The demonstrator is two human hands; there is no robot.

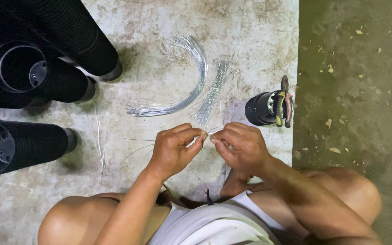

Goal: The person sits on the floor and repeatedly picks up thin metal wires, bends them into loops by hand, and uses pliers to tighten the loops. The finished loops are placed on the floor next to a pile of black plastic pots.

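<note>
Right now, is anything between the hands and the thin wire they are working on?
Nothing visible does. The left hand and right hand already pinch the thin wire between their fingertips, directly.

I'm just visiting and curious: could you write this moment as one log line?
left hand: pinching thin wire | right hand: pinching same wire | nearby: curved wire bundle, pliers on black cylinder, black ribbed tubes

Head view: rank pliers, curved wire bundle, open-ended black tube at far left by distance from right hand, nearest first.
From the right hand:
1. Pliers, up and to its right, lying on a small black cylinder.
2. Curved wire bundle, above left.
3. Open-ended black tube, far upper left.
</note>
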